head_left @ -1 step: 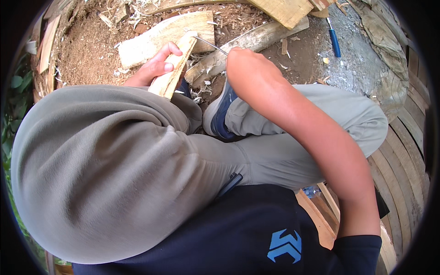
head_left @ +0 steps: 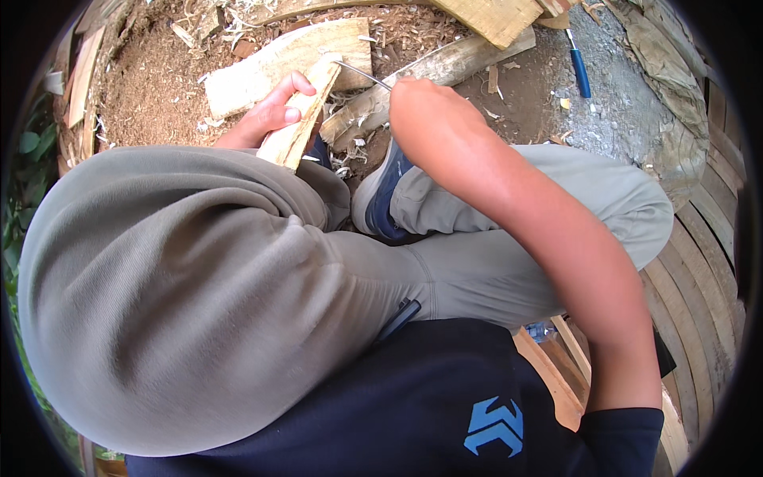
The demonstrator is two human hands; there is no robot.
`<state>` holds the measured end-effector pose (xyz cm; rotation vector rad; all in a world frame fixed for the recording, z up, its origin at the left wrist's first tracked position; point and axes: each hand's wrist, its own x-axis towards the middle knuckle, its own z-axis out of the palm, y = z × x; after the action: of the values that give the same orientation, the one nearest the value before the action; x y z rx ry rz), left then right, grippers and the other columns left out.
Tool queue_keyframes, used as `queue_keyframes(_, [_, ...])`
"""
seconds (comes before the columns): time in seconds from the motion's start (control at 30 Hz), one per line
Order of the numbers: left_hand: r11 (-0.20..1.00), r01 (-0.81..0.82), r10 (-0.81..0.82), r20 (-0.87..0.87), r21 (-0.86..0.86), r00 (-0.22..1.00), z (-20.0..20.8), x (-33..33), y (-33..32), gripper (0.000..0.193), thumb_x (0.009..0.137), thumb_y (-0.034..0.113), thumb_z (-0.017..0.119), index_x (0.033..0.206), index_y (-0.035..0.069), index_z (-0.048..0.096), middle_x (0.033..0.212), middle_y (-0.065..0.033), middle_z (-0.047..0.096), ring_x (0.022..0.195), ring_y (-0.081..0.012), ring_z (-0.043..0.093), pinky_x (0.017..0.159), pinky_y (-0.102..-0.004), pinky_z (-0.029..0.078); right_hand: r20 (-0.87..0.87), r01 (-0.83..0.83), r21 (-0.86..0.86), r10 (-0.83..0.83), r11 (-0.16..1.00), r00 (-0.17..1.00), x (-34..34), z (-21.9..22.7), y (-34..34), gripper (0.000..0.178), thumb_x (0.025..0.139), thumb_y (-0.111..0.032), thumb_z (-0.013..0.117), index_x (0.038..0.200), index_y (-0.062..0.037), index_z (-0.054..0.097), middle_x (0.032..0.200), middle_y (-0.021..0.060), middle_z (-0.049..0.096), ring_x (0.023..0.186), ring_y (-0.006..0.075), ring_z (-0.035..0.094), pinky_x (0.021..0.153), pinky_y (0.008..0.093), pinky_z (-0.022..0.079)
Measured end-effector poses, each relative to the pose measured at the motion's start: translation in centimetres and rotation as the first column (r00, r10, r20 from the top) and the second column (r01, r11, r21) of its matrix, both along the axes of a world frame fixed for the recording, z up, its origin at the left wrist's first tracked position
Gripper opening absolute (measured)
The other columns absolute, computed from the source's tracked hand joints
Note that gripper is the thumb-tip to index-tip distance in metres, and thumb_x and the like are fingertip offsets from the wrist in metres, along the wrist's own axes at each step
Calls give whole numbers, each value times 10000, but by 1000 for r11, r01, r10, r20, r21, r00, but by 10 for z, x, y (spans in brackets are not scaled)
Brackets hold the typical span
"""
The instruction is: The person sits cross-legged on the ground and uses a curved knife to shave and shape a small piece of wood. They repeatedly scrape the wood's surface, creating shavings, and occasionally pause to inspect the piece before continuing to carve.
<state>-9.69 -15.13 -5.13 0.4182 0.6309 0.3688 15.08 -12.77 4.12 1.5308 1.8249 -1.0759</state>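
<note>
My left hand [head_left: 274, 115] grips a pale piece of wood [head_left: 300, 127], its thumb and fingers on the left side and top. The piece is held tilted above my legs, its upper end roughly cut. My right hand [head_left: 433, 102] is closed around a tool with a thin metal shaft [head_left: 362, 73]. The shaft points left, its tip touching or very near the wood's upper end. Its handle is hidden inside my fist, so the exact kind of tool cannot be made out.
Behind the piece lie a flat curved board [head_left: 298, 60] and a rough log [head_left: 429, 79]. A blue-handled tool [head_left: 581, 73] rests on grey ground at the right. Wood shavings [head_left: 238, 24] litter the brown soil. My shoe [head_left: 385, 199] is below the log.
My right hand and the tool have shifted very slightly to the left and up. The wood and my left hand look the same.
</note>
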Motion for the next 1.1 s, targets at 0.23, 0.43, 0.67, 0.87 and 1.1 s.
queue_keyframes(0.23, [996, -93, 93, -2, -15, 996, -3, -6, -13, 370, 874, 253, 651, 1177, 169, 455, 971, -24, 570, 792, -73, 586, 653, -225, 463, -61, -187, -131, 180, 974, 982, -11, -52, 35, 212, 908, -75, 554, 984, 83, 673, 971, 300, 683, 928, 415, 689, 794, 455, 562])
queue_keyframes(0.43, [999, -38, 38, 22, 15, 999, -17, -6, -11, 392, 858, 286, 667, 1174, 168, 467, 985, -23, 543, 868, -72, 551, 718, -258, 440, -18, 134, -70, -136, 988, 991, 12, -50, -2, 443, 1022, -333, 454, 1094, 84, 586, 1024, 320, 662, 1015, 459, 637, 894, 514, 489])
queue_keyframes(0.67, [992, -78, 86, -79, 100, 993, -11, -10, -16, 429, 850, 313, 672, 1185, 159, 454, 918, -49, 531, 805, -103, 524, 676, -263, 426, -13, 63, -40, -63, 997, 998, -1, -13, -5, 422, 1025, -324, 458, 1042, 79, 583, 982, 332, 659, 997, 478, 633, 873, 529, 497])
queue_keyframes(0.87, [994, -35, 41, -52, 100, 998, -18, 9, -2, 448, 842, 318, 677, 1181, 147, 441, 882, -82, 542, 713, -134, 528, 591, -251, 426, -13, 41, -97, -43, 994, 999, 0, -62, 5, 415, 1022, -296, 459, 1030, 99, 586, 1000, 331, 656, 997, 467, 640, 875, 517, 502])
queue_keyframes(1.1, [997, -23, 26, -49, 69, 998, -10, -2, -7, 432, 836, 323, 666, 1189, 168, 471, 1033, -52, 517, 926, -120, 530, 767, -280, 432, -39, 136, -36, -138, 990, 990, 15, -66, 9, 475, 1014, -388, 465, 1099, 61, 596, 1053, 290, 663, 1064, 434, 624, 922, 493, 474])
